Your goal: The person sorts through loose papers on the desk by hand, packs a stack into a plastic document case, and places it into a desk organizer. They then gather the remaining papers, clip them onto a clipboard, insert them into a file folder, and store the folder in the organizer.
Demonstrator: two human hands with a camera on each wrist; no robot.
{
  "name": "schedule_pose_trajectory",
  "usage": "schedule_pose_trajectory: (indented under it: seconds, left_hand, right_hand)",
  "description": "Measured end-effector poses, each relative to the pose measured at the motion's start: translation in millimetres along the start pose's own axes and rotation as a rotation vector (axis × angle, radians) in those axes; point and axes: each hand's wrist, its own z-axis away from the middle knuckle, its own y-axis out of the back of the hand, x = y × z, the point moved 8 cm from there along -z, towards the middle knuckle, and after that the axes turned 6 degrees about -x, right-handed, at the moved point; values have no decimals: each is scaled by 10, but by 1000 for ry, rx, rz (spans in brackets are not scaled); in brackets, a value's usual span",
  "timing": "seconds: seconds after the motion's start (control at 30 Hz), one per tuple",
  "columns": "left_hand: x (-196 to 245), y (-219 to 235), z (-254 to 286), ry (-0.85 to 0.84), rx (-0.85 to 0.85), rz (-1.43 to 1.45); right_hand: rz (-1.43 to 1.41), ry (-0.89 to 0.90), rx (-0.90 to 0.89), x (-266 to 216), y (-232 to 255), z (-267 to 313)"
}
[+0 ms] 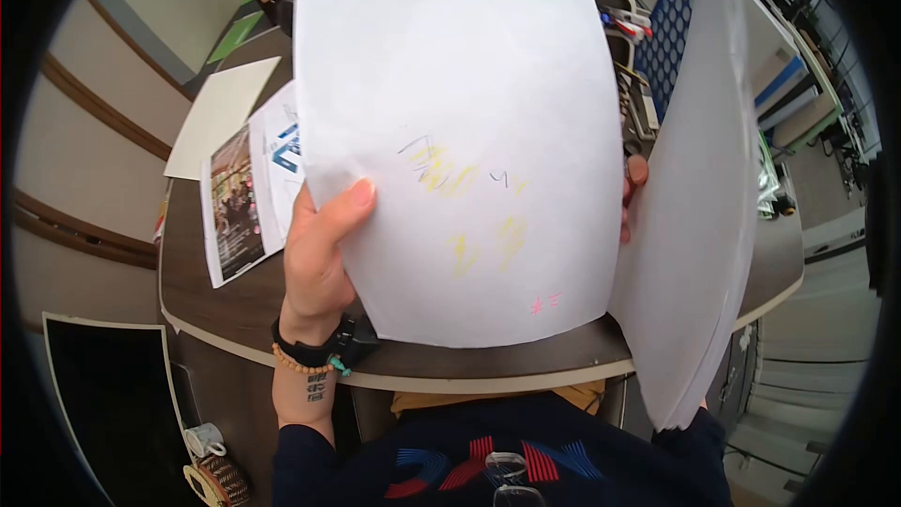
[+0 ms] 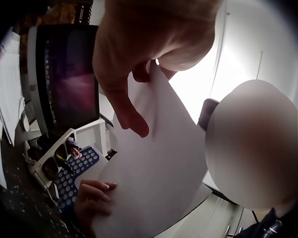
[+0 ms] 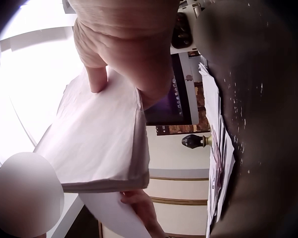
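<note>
My left hand grips a white sheet of paper by its left edge, thumb over the front. Yellow scribbles, a few dark pencil lines and small pink marks show on the sheet's lower half. In the left wrist view the same sheet hangs from the thumb and fingers. My right hand holds a thick stack of white paper, its thumb lying on the top face. The stack stands on edge to the right in the head view, hiding most of that hand; only some fingertips show beside the sheet.
Printed pages and a blank cream sheet lie on the dark desk to the left. Behind are a monitor, a pen holder and a blue perforated panel. A white mug stands at lower left.
</note>
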Motion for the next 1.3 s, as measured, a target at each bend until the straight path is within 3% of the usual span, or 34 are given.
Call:
schedule_pose_trajectory:
  seconds: [0.23,0.43,0.63,0.73,0.9,1.03,1.3]
  left_hand:
    - [-235,110,153,55,52,78]
    - [-295,146,172,60,-7,110]
    - [-303,182,185,32,120,143]
    - [-302,207,182,9,27,206]
    - [-351,309,186,74,180,184]
    - [-340,233,119,72,89,213]
    - [-386,206,140,87,103,227]
  right_hand:
    - [-16,-83,51,3,230,259]
    - [-66,-124,31,145,364,267]
    - [-109,-171,10,245,418,304]
    - [-124,-189,-4,256,420,333]
    - [-132,-227,-15,182,385,429]
    - [-135,-251,-30,114,335,512]
    - [-191,-259,-159,227,293,355]
